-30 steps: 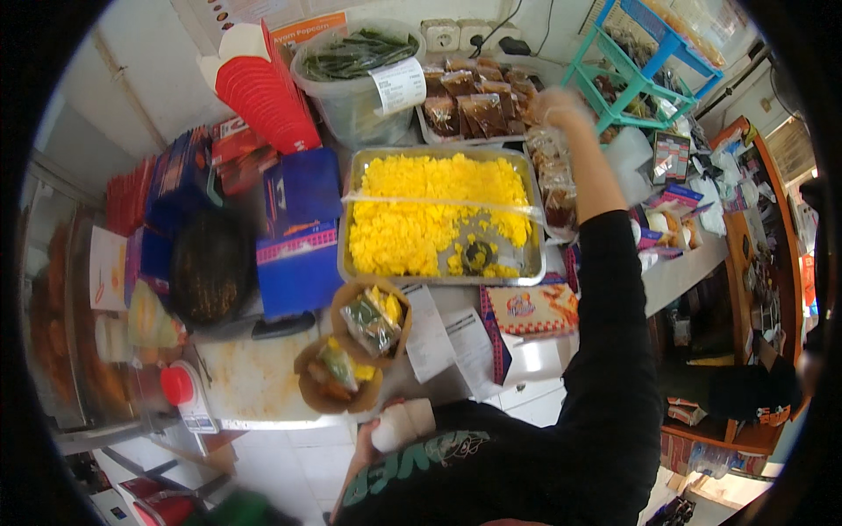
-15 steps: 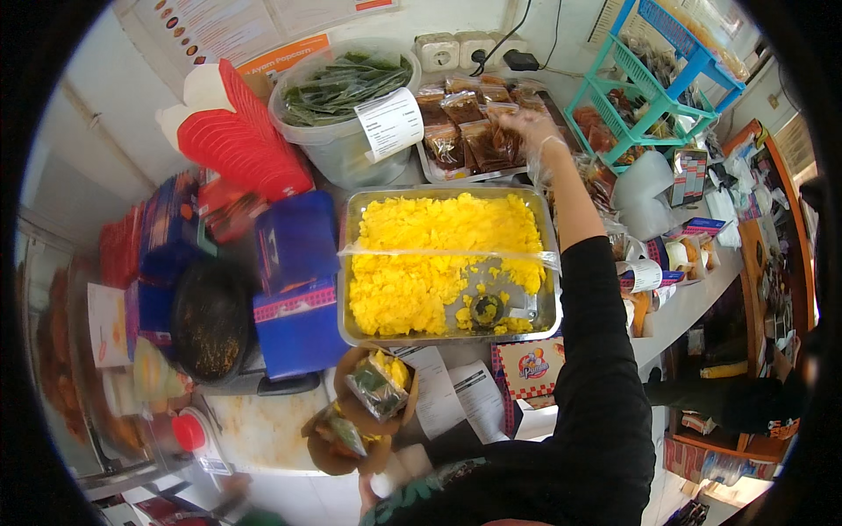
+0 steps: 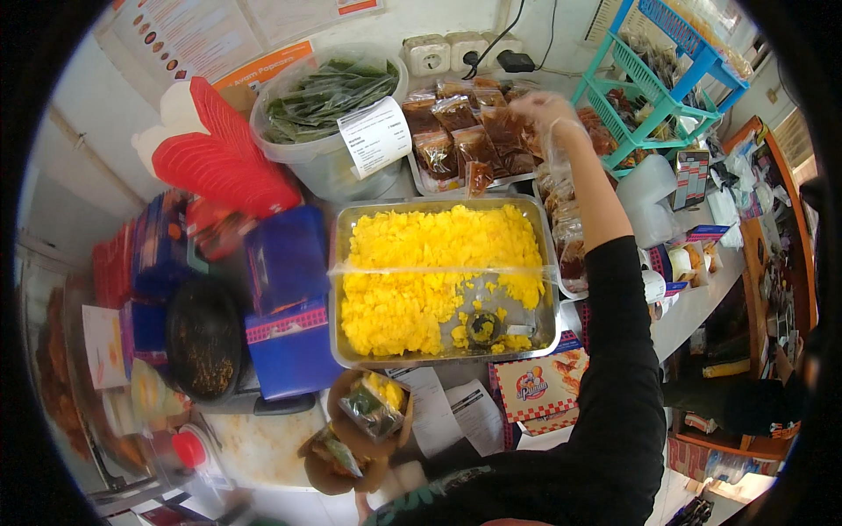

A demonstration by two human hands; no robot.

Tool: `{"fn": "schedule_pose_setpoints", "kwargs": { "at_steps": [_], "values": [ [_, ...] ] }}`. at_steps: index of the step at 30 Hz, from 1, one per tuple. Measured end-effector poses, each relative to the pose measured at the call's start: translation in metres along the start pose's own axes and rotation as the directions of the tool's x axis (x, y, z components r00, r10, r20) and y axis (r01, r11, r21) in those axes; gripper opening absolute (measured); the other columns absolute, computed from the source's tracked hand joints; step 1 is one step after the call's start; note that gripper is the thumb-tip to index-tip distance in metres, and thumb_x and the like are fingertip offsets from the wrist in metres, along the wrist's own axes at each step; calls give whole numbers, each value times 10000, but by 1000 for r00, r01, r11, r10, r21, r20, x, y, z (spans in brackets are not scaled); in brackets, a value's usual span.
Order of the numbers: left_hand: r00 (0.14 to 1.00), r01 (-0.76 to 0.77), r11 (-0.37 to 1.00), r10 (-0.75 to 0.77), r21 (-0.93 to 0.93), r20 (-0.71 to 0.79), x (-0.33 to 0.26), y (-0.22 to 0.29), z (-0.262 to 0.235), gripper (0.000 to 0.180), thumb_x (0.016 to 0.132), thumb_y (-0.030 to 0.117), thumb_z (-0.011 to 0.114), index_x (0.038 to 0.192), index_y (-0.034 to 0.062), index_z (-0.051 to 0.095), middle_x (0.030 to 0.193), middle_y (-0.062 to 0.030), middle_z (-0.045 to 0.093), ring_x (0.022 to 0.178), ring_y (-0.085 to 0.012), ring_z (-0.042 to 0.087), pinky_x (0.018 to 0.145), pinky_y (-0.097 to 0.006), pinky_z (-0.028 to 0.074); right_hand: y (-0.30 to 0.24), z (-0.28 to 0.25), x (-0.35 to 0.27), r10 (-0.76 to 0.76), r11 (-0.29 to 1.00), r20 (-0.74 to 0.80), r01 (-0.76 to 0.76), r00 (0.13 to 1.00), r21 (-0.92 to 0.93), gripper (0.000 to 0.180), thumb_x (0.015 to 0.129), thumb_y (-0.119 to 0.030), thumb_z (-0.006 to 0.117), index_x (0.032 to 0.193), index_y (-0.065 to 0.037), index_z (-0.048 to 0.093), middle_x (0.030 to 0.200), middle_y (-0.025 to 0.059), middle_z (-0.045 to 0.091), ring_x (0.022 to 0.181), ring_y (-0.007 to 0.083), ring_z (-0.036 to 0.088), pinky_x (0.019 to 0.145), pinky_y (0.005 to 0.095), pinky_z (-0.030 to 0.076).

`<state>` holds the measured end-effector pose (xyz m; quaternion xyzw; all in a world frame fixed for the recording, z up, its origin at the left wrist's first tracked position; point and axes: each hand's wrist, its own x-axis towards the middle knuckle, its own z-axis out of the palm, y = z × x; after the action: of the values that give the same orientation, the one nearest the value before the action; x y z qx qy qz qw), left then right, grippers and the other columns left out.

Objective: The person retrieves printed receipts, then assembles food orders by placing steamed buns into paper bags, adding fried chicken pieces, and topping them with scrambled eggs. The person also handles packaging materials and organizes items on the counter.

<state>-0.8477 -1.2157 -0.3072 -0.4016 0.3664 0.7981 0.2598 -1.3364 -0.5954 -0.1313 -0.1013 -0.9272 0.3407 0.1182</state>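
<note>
My right hand, in a clear plastic glove, reaches over the back right of a tray of sauce packets. Its fingers are loosely bent and apart, and nothing shows in them. A small packet lies at that tray's front rim. Low in the picture, my left hand is mostly hidden behind two open brown paper boxes; it appears to hold them, but its fingers do not show clearly. The boxes contain yellow food and a wrapped dark-green item.
Between my arms stands a metal pan of yellow crumbly food, with a small dark cup in it. Behind it is a bucket of green leaves. Blue boxes and a black pan stand left, a teal rack right.
My right hand has moved right and back over the packets. A small packet now shows at the tray's front rim. The view has shifted slightly; the paper boxes keep their place near the counter edge.
</note>
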Motion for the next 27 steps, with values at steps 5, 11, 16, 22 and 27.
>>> {"fn": "schedule_pose_setpoints", "kwargs": {
  "at_steps": [5, 11, 16, 22, 27],
  "values": [
    [999, 34, 999, -33, 18, -21, 21, 9, 13, 578, 864, 363, 590, 1330, 33, 497, 1252, -131, 604, 1142, -278, 604, 961, -424, 498, 59, -16, 60, 682, 380, -143, -180, 717, 907, 222, 875, -101, 662, 1076, -12, 638, 872, 81, 664, 674, 204, 609, 597, 313, 497],
    [996, 65, 998, -63, 20, -60, 43, 14, 27, 581, 867, 363, 589, 1337, 36, 491, 1257, -132, 601, 1142, -278, 604, 964, -425, 497, 101, 32, 78, 523, 838, -359, -543, 773, 52, 403, 854, -353, 644, 1039, 0, 698, 1101, 202, 667, 978, 364, 644, 825, 400, 510],
    [995, 72, 997, -71, 17, -77, 54, 17, 36, 584, 869, 363, 589, 1342, 37, 486, 1261, -132, 599, 1143, -279, 603, 967, -425, 496, 96, 61, 68, 474, 763, -254, -537, 843, -361, 616, 849, -564, 589, 1245, -94, 634, 1215, 194, 640, 1133, 383, 606, 949, 471, 486],
    [994, 80, 997, -80, 3, -80, 57, 17, 39, 587, 871, 363, 589, 1348, 40, 480, 1266, -132, 596, 1143, -279, 603, 970, -426, 494, 83, 51, 73, 336, 821, -457, -494, 823, -286, 514, 842, -502, 639, 1206, -138, 655, 1182, 196, 646, 1065, 393, 625, 890, 488, 507],
    [996, 76, 997, -77, -15, -44, 43, 12, 31, 589, 873, 364, 589, 1354, 42, 476, 1270, -132, 593, 1143, -279, 603, 973, -427, 493, -7, -20, 29, -33, 824, -428, -218, 903, -523, 399, 870, -442, 626, 1076, -110, 705, 1044, 192, 687, 964, 406, 649, 836, 485, 518]
  ]
}}
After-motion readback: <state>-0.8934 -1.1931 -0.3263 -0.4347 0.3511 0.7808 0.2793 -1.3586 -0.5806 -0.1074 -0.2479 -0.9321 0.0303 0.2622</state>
